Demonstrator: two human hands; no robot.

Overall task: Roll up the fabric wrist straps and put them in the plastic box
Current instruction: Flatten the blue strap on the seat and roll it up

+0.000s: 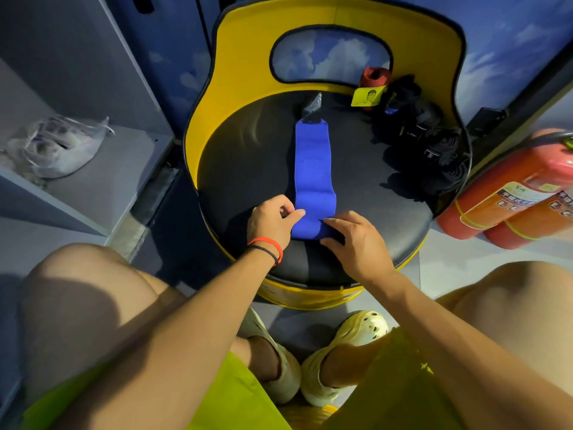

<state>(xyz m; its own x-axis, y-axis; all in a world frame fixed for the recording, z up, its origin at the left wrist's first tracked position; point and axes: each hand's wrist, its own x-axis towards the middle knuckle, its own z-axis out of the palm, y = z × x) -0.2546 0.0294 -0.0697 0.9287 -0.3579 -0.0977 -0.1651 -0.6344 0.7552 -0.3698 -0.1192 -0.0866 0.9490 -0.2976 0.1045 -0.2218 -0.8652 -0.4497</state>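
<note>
Step in hand: the person is starting the roll at the near end of the blue strap (313,162), judging by the small fold building under the hands.
Strap position: it is lying flat along the middle of the black seat (248,169), running from near to far, with its dark fastening tab (311,111) at the far end.
Left hand (271,220): it is pinching the left edge of the fold between thumb and curled forefinger.
Right hand (359,240): its fingers are bending over the right side of the fold, with the thumb pressing in from the near side.
Other straps: a heap of black straps (431,150) is sitting at the far right of the seat, with a red roll (375,77) beyond it.
Plastic box: it is not showing in this view.
Risk, skewing: uneven pressure from the two hands would be sending the roll off at a slant, leaving a cone.
Risk, loosening: slack fingers would be letting the springy fabric unwind.
Risk, edge: the fold is sitting near the seat's near rim, so a slip could be dropping it to the floor.
</note>
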